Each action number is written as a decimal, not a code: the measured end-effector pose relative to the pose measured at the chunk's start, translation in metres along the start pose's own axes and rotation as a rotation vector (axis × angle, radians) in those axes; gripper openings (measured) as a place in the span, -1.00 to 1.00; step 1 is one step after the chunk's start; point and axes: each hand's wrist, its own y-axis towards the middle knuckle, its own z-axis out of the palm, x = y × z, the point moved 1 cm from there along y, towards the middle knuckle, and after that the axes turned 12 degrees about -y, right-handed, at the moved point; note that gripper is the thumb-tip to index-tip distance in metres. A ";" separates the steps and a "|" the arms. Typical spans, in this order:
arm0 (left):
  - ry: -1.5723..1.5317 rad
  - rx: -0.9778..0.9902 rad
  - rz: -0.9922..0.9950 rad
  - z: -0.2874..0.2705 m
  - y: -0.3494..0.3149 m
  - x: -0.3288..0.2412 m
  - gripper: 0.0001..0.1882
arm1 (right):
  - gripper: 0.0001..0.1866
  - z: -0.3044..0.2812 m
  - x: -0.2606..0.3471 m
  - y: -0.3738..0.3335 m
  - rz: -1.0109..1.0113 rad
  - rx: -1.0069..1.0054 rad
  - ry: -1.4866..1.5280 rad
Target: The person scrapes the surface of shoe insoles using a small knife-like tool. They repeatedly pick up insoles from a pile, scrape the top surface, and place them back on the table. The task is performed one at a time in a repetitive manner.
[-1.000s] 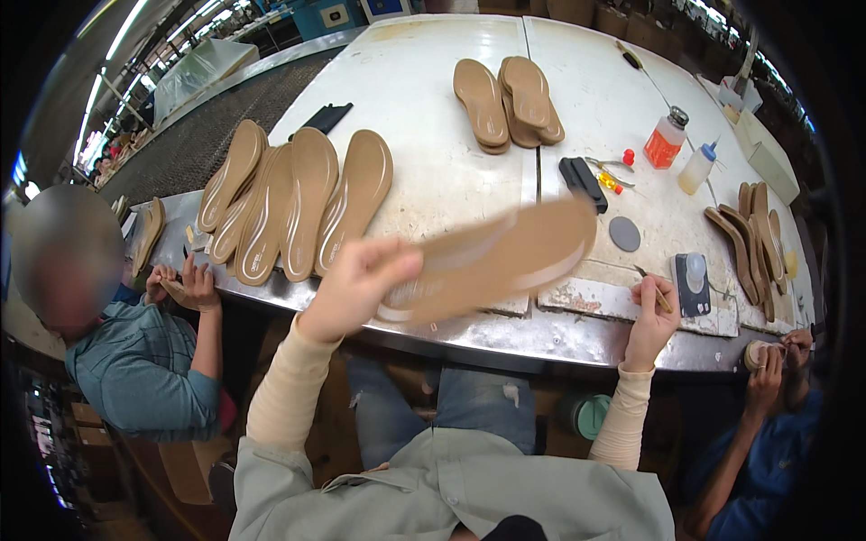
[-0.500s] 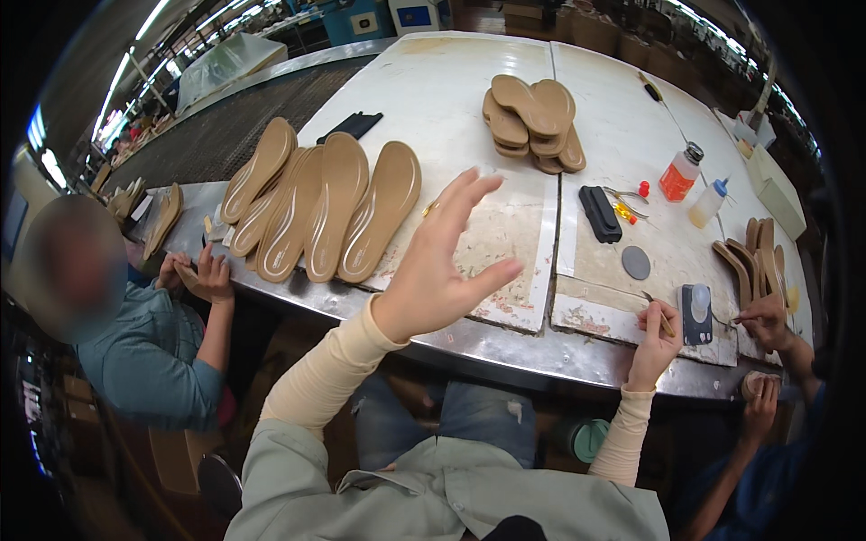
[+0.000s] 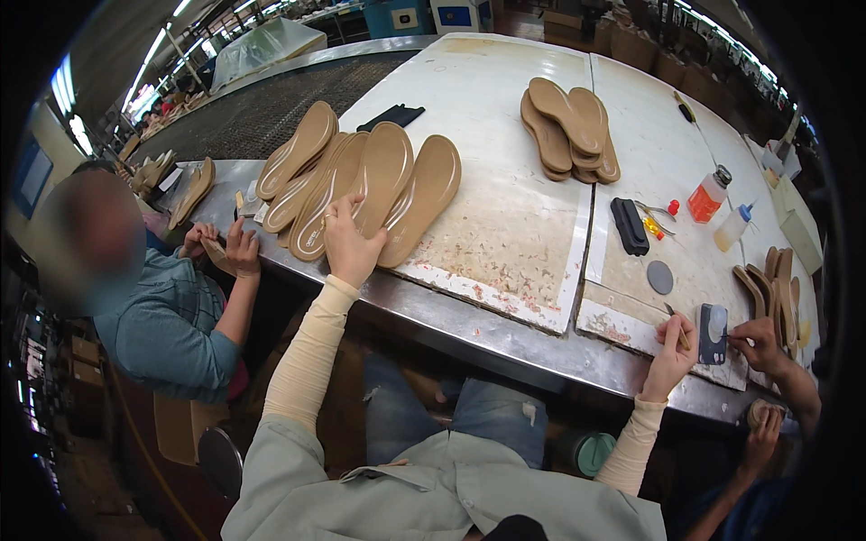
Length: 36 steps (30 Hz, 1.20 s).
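Note:
At the near edge of the table, a row of tan shoe insoles (image 3: 431, 194) with white line markings lies overlapping. My left hand (image 3: 350, 242) is at the lower end of one insole (image 3: 386, 167), its fingers over the surface and its thumb at the edge, closed on it. My right hand (image 3: 671, 362) is closed around a thin wooden-handled tool (image 3: 683, 340) with a dark pointed tip; its exact kind is unclear. Near that hand stands a dark rectangular holder (image 3: 713, 347) with a clear round cup on top. A pile of insoles (image 3: 577, 131) lies farther back.
A black case (image 3: 629, 226), a grey disc (image 3: 659, 277), pliers (image 3: 657, 213), a red-labelled bottle (image 3: 709, 195) and a squeeze bottle (image 3: 732, 228) lie to the right. A co-worker (image 3: 171, 307) sits at left; another person's hand (image 3: 758, 345) is beside the holder.
My left hand has come down and left from above the table onto the insoles and closed on one. My right hand still holds the tool. The whole view has shifted slightly.

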 end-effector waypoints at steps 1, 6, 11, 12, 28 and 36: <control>0.004 -0.047 0.009 -0.005 0.002 -0.011 -0.39 | -0.74 0.001 0.003 0.001 -0.015 0.002 -0.015; -0.222 -0.041 0.252 -0.021 -0.030 -0.057 -0.36 | -0.66 0.019 0.045 -0.023 0.044 0.167 0.127; -0.357 0.117 0.341 -0.036 -0.093 -0.099 -0.31 | -0.49 0.091 0.093 -0.052 0.117 0.674 0.485; -0.348 0.152 0.369 -0.038 -0.105 -0.102 -0.26 | -0.43 0.102 0.106 -0.059 0.153 0.783 0.528; -0.585 0.238 0.365 -0.083 -0.092 -0.153 -0.51 | -0.74 0.116 0.164 -0.096 -0.388 0.979 0.349; -0.749 0.279 0.134 -0.084 -0.099 -0.148 -0.57 | -0.70 0.102 0.191 -0.093 -0.690 0.767 0.102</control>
